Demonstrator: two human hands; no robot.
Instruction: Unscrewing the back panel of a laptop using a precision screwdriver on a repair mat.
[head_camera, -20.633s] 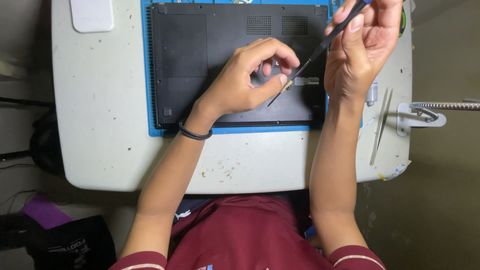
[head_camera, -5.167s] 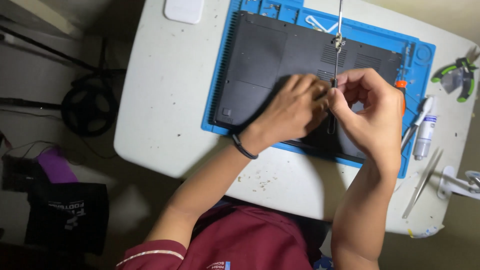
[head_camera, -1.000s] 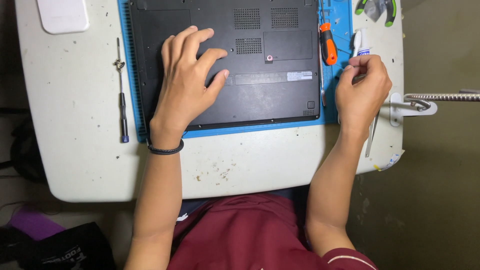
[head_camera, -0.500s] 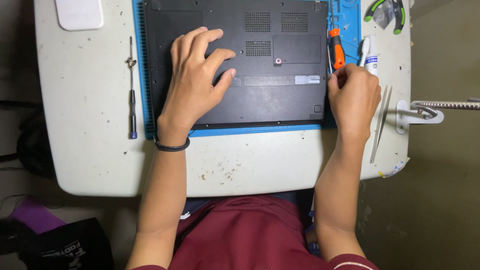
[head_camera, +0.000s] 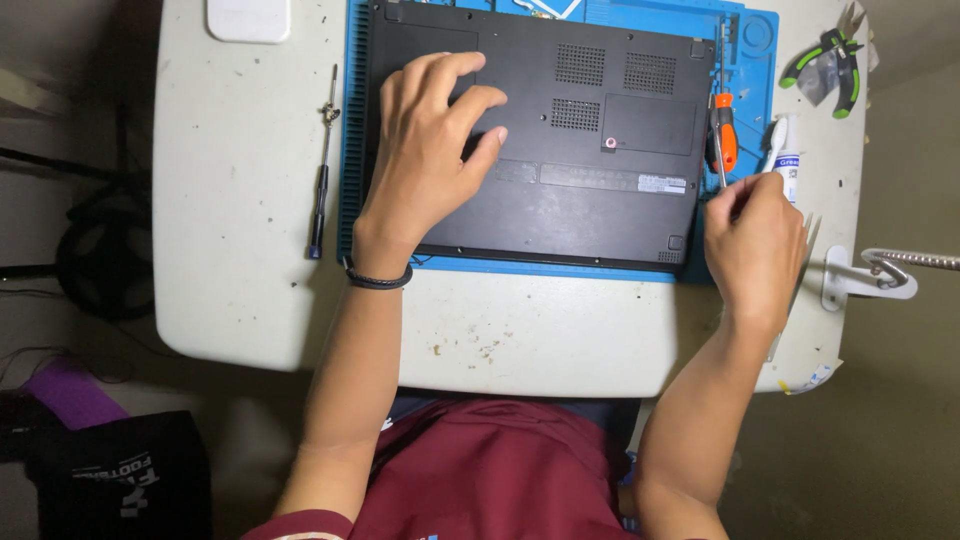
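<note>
A person's left hand (head_camera: 425, 150) lies spread, palm down and grasping nothing, on the underside of a black laptop (head_camera: 580, 150) that rests upside down on a blue work mat (head_camera: 600, 268) atop a white table (head_camera: 240, 290). At the laptop's right edge, the right hand (head_camera: 752, 245) curls its fingertips around the thin shaft of an orange-handled screwdriver (head_camera: 722, 135), whose handle points away from the person. A slim dark screwdriver (head_camera: 320, 180) lies on the table left of the mat, well apart from both hands.

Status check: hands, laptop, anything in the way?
Left hand flat on the upturned laptop. Right hand pinching the orange-handled screwdriver beside the laptop's right edge. Nothing over the laptop base.
</note>
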